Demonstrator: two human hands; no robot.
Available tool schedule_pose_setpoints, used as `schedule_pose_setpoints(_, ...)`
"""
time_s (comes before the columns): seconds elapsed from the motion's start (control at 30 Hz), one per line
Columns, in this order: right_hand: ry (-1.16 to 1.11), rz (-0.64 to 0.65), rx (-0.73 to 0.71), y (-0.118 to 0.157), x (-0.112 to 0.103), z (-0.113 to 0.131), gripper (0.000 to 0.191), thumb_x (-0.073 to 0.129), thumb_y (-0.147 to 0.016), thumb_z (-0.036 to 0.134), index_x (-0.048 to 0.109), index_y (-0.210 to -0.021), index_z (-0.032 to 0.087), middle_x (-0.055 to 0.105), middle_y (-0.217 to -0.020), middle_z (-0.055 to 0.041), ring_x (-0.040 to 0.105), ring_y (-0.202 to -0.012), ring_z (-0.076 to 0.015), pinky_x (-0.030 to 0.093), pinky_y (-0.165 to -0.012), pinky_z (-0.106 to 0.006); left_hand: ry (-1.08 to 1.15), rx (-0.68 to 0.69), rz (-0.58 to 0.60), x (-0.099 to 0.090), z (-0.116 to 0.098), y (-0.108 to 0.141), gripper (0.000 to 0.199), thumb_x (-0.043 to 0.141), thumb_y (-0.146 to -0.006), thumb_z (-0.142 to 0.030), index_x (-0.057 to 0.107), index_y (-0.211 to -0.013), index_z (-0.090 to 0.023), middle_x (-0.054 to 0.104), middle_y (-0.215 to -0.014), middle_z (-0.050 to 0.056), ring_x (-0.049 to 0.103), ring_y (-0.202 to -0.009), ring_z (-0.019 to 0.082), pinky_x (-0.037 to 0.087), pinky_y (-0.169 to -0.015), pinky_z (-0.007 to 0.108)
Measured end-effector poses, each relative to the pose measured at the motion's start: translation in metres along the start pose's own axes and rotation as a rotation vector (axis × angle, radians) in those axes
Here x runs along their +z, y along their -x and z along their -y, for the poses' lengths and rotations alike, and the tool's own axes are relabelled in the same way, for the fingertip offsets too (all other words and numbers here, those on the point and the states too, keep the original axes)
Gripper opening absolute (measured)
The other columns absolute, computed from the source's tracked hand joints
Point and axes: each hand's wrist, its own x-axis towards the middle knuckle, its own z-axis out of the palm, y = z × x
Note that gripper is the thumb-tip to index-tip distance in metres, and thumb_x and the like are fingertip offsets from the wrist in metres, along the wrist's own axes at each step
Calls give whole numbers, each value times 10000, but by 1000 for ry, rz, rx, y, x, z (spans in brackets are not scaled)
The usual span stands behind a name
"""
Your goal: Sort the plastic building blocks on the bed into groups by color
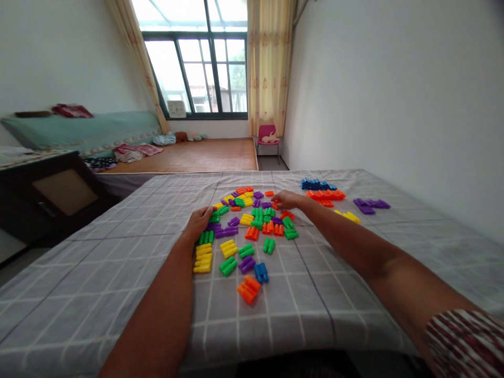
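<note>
Many small plastic pieces in green, yellow, purple, orange and blue lie on a grey checked cloth. My left hand (200,219) rests at the left edge of the pile, beside green pieces (214,216); its fingers are bent and what they hold, if anything, is hidden. At the pile's right side my right hand (284,199) has its fingertips down on a small orange piece (274,206). Nearer to me are yellow pieces (203,259), a blue piece (261,273) and an orange piece (249,290).
Sorted by colour at the right lie blue (318,185), orange (326,196), purple (371,205) and yellow (348,216) groups. The cloth-covered table (157,210) has a bed (212,152) and a pink chair (268,132) beyond it. A dark cabinet (51,189) stands left.
</note>
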Motion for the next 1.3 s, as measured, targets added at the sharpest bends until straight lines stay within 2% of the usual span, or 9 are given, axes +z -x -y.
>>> schedule_pose_setpoints(0.17,45,-105,-66,6,6,1,390,692,-713,198,709,-1103,198,712,-1078,-82,645,-995,-230,475,-858,-272,9,-10,0,-3,-7,2,647,535,-668,-721,750,-916,-163,733,-868,56,618,-845,244,485,-720,321)
schedule_pose_setpoints(0.3,34,-182,-47,17,1,-10,383,716,-708,178,700,-1089,144,677,-1134,-128,621,-1039,-232,463,-890,-287,-3,-15,16,-5,-6,3,671,529,-675,-725,745,-942,-148,732,-868,63,626,-836,241,491,-717,317)
schedule_pose_setpoints(0.5,-118,-380,155,67,-28,-73,383,705,-757,334,684,-1117,204,709,-1046,-43,639,-928,-178,477,-789,-251,-68,22,19,-5,-2,1,640,505,-722,-687,738,-986,-153,733,-901,62,628,-848,243,492,-734,324)
schedule_pose_setpoints(0.6,-101,-339,261,93,-29,-104,365,702,-732,386,711,-1046,200,723,-955,-25,646,-836,-168,466,-695,-230,-107,32,34,-4,-2,-1,633,492,-733,-673,736,-996,-151,732,-916,62,629,-853,238,491,-729,312)
schedule_pose_setpoints(0.7,-56,-283,309,107,-18,-117,372,700,-718,379,716,-1037,188,725,-946,-35,649,-830,-176,456,-672,-227,-129,36,39,-4,-2,-1,625,490,-734,-665,736,-998,-156,731,-900,55,626,-844,237,487,-718,305)
schedule_pose_setpoints(0.9,-113,-285,313,110,4,-116,351,705,-714,360,707,-1022,192,713,-1017,-42,653,-866,-177,475,-725,-232,-117,33,37,-4,-3,1,595,503,-725,-657,741,-958,-164,727,-867,46,617,-819,231,482,-701,299)
schedule_pose_setpoints(1.1,52,-351,259,110,8,-114,228,705,-720,289,731,-926,195,696,-1012,-67,625,-941,-217,467,-827,-297,-94,33,36,-2,-8,4,565,517,-719,-650,743,-909,-167,718,-822,37,602,-808,228,469,-685,292)
schedule_pose_setpoints(1.2,70,-431,218,102,6,-97,224,648,-778,240,718,-979,170,687,-1014,-94,617,-938,-220,460,-860,-326,-89,47,36,0,-6,3,558,520,-727,-646,742,-889,-161,706,-780,35,594,-766,216,456,-650,285)
schedule_pose_setpoints(1.3,-28,-357,-1,86,4,-64,254,611,-801,164,704,-1037,179,690,-1044,-89,621,-934,-202,463,-865,-322,-82,50,39,1,-3,2,563,519,-734,-643,742,-915,-158,710,-790,36,595,-761,214,457,-656,287)
